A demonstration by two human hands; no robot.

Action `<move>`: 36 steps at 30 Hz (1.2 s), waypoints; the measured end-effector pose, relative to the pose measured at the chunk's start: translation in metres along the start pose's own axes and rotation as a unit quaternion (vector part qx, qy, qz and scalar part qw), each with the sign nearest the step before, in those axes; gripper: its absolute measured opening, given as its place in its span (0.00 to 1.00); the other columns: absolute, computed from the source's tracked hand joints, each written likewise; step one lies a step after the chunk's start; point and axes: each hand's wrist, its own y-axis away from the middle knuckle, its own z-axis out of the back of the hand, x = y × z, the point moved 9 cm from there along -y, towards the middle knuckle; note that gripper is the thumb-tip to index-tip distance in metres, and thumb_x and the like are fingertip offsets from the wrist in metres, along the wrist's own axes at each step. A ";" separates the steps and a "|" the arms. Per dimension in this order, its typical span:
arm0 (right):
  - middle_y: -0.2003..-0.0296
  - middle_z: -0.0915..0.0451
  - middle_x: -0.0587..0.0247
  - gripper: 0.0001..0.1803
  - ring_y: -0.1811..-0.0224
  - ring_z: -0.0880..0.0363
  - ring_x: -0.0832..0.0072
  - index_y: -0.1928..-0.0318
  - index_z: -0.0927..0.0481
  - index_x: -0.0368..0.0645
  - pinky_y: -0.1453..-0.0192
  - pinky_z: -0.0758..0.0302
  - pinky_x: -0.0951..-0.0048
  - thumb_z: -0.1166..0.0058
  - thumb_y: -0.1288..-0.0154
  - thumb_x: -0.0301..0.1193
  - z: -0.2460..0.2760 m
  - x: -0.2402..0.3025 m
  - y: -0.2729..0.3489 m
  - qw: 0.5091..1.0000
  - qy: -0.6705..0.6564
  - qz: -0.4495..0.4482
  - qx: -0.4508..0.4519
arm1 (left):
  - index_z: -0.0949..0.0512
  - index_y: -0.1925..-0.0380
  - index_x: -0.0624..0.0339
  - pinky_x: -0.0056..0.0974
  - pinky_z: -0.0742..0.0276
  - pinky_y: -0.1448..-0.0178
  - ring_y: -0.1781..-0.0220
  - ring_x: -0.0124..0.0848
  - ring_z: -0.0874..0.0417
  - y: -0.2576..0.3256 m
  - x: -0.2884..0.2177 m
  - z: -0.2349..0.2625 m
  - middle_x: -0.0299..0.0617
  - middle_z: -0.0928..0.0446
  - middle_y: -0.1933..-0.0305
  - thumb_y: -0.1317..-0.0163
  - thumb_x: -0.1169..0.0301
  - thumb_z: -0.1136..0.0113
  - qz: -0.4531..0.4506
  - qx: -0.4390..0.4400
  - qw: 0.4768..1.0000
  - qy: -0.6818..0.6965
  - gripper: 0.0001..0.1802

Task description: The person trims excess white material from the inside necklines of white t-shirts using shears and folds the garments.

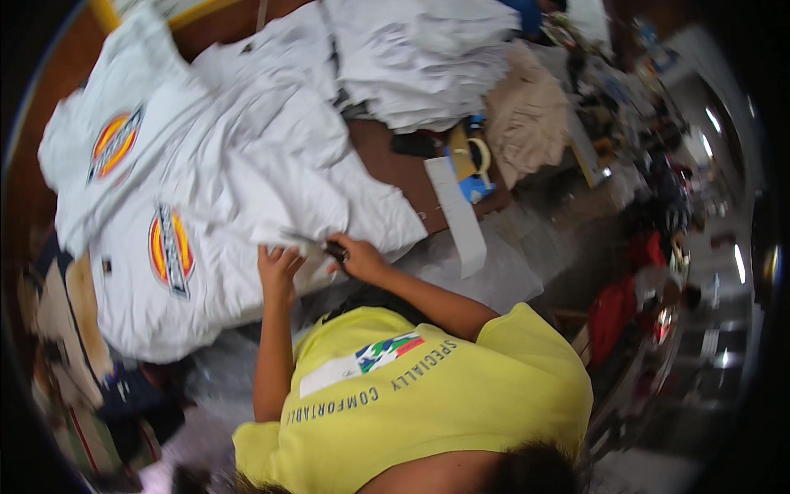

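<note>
Right hand [362,257]: fingers closed round a small dark-handled tool [331,247], thin metal tip aimed left at the cloth; too blurred to tell snips from a pick. Left hand [278,267]: fingers laid on the near edge of a white T-shirt [247,206], just beside the tool tip. Cannot tell whether pinching the edge or only pressing it flat.

T-shirt spread across the brown worktop [395,160], directly ahead, with its lower edge under both hands and a round red, yellow and blue emblem [171,251] to the left. Likely light, soft and limp: no stiffness, apt to bunch and slide over the layers below. Best held at a hem or seam, stretched taut between 2 points, with the blade kept off the knit, which would probably snag easily.

Second emblem shirt [115,142] further left. Beyond, a stack of folded white garments [428,58] and a beige bundle [527,115]. Long white paper strip [457,214] hanging over the worktop's edge. Crumpled clear plastic [485,272] below it, perhaps bags; contents not discernible. No box or bin clearly made out.
</note>
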 end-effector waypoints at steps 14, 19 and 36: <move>0.67 0.19 0.56 0.32 0.65 0.20 0.56 0.52 0.31 0.47 0.64 0.26 0.64 0.32 0.57 0.45 0.008 0.008 0.007 0.999 -0.035 0.017 -0.004 | 0.38 0.47 0.48 0.31 0.23 0.65 0.73 0.20 0.25 0.001 -0.010 -0.007 0.29 0.27 0.72 0.44 0.77 0.42 -0.016 -0.018 1.000 0.008 0.25; 0.64 0.20 0.56 0.26 0.63 0.21 0.57 0.52 0.30 0.49 0.63 0.26 0.61 0.35 0.52 0.36 -0.003 -0.001 0.008 0.997 0.058 0.050 -0.016 | 0.39 0.45 0.47 0.33 0.23 0.60 0.68 0.25 0.23 -0.005 -0.001 0.006 0.33 0.27 0.67 0.42 0.77 0.45 -0.023 -0.012 0.999 0.021 0.26; 0.74 0.22 0.58 0.18 0.69 0.21 0.58 0.59 0.29 0.48 0.68 0.28 0.58 0.46 0.54 0.24 0.016 0.019 0.028 0.977 0.133 0.158 0.054 | 0.32 0.53 0.54 0.32 0.27 0.55 0.63 0.24 0.24 -0.009 0.019 0.012 0.32 0.26 0.65 0.43 0.75 0.42 0.004 -0.012 0.998 0.060 0.18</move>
